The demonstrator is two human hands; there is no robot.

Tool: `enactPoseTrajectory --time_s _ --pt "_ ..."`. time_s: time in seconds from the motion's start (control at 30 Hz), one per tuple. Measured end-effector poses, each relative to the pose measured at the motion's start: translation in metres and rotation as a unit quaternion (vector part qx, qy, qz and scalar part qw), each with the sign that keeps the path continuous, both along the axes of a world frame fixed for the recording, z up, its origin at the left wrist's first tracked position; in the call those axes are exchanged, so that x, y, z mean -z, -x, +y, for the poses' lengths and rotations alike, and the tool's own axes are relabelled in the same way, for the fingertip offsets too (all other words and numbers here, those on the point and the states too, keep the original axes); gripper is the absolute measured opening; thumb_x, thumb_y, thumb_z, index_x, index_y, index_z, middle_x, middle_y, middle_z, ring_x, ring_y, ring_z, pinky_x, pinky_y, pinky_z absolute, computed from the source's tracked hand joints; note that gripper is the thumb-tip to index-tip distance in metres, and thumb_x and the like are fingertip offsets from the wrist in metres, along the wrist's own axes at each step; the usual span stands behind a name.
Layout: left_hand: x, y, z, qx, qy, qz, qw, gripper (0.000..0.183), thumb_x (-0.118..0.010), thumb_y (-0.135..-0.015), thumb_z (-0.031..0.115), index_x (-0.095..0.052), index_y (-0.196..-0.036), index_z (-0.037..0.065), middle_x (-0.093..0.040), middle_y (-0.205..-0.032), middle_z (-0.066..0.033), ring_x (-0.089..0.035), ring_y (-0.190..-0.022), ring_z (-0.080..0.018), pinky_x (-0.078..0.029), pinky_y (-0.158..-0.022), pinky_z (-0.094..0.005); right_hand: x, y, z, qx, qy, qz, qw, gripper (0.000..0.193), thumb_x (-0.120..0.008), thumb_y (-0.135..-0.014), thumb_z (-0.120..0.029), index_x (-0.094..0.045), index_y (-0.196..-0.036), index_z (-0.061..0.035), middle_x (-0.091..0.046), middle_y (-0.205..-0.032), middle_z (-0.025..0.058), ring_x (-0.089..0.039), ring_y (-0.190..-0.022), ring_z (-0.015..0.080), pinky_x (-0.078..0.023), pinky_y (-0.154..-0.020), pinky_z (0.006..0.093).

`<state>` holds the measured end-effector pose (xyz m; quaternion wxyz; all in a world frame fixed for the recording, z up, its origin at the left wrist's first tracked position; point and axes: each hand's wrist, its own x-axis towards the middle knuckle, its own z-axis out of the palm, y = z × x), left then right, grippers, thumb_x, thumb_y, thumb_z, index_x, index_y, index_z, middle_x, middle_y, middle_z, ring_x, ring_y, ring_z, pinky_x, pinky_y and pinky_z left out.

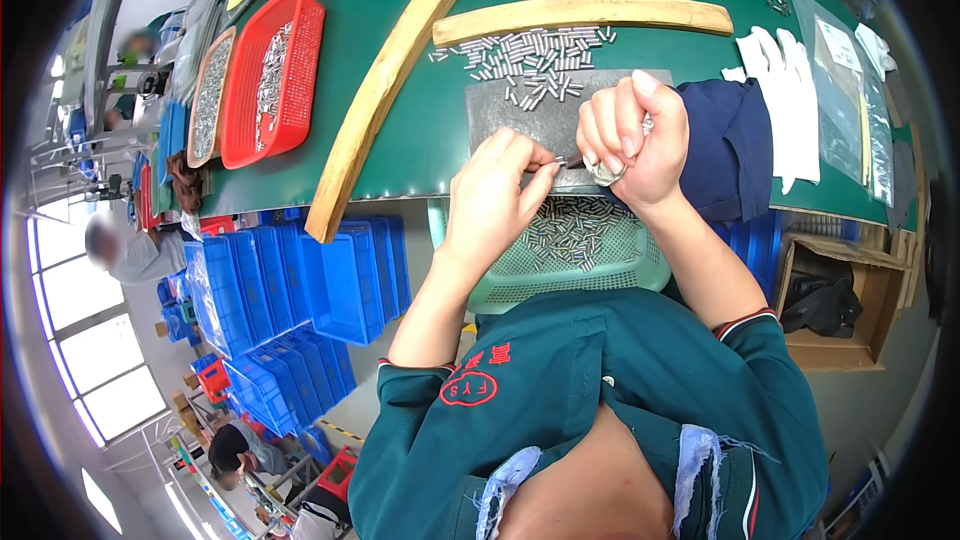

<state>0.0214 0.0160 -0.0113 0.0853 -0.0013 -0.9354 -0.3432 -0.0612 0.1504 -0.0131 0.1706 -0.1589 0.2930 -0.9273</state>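
My left hand [492, 195] pinches a small metal pin [560, 161] between thumb and fingertips, above the front of a dark grey plate [497, 112]. Close on its right, my right hand [645, 140] is closed around a crumpled whitish cloth [606, 172]; whether something else is inside that fist is hidden. Beyond the plate, and partly on it, lies a loose heap of short metal pins [535, 58]. Below my hands, at the table edge, a light green perforated basket [625, 275] holds many similar pins.
Two wooden bars, one slanting [385, 90] and one crosswise [590, 15], border the heap. A red basket [312, 60] of pins stands left. Navy cloth [725, 150] and white gloves [782, 105] lie right. Blue bins [345, 290] are stacked lower left, near other people. An open carton [850, 352] stands right.
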Motion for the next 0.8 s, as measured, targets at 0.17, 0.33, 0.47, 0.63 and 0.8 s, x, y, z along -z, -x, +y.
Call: enactPoseTrajectory --time_s 0.17,0.33,0.47,0.63,0.8 --pt "0.0036 -0.0005 -0.0014 0.001 -0.004 0.008 1.000 0.009 -0.066 -0.073 0.008 -0.058 -0.076 0.006 -0.054 -0.072 -0.0058 -0.056 -0.066 -0.0216 -0.045 -0.059 -0.0325 -0.0064 -0.0064 -0.0019 0.012 -0.092 0.116 0.989 0.046 -0.029 -0.092 -0.022 -0.030 -0.047 -0.0102 -0.030 -0.039 0.0017 -0.028 -0.032 0.0102 -0.032 -0.037 0.0253" --pt "0.0013 0.0005 -0.0018 0.004 -0.024 -0.012 1.000 0.009 -0.066 -0.074 0.009 -0.059 -0.076 0.005 -0.054 -0.072 -0.0056 -0.056 -0.063 -0.0190 -0.046 -0.058 -0.0305 -0.0036 -0.0033 -0.0017 0.016 -0.079 0.050 0.995 0.046 -0.031 -0.091 -0.021 -0.031 -0.047 -0.0097 -0.030 -0.039 0.0023 -0.028 -0.033 0.0102 -0.032 -0.038 0.0264" --pt "0.0002 -0.0012 -0.0015 0.005 -0.034 -0.008 0.999 0.009 -0.067 -0.074 0.009 -0.060 -0.076 0.005 -0.054 -0.071 -0.0052 -0.056 -0.062 -0.0177 -0.046 -0.057 -0.0297 -0.0007 -0.0013 -0.0011 0.034 -0.009 0.002 0.999 0.046 -0.033 -0.091 -0.020 -0.032 -0.046 -0.0083 -0.034 -0.038 0.0038 -0.031 -0.032 0.0112 -0.030 -0.037 0.0259" --pt "0.0014 0.0001 -0.0012 0.001 -0.044 -0.008 0.999 0.008 -0.067 -0.074 0.008 -0.060 -0.076 0.004 -0.053 -0.071 -0.0049 -0.055 -0.062 -0.0176 -0.046 -0.056 -0.0301 0.0012 -0.0016 -0.0022 0.033 -0.015 0.022 0.999 0.046 -0.032 -0.091 -0.020 -0.031 -0.046 -0.0087 -0.033 -0.038 0.0040 -0.031 -0.033 0.0114 -0.031 -0.036 0.0264" --pt "0.0003 -0.0001 -0.0032 0.009 -0.037 -0.005 0.999 0.008 -0.066 -0.073 0.008 -0.059 -0.075 0.005 -0.053 -0.072 -0.0059 -0.055 -0.065 -0.0203 -0.045 -0.059 -0.0319 -0.0074 -0.0084 -0.0017 0.035 -0.141 0.200 0.969 0.046 -0.033 -0.089 -0.020 -0.031 -0.045 -0.0081 -0.035 -0.040 0.0040 -0.030 -0.035 0.0115 -0.031 -0.039 0.0266"
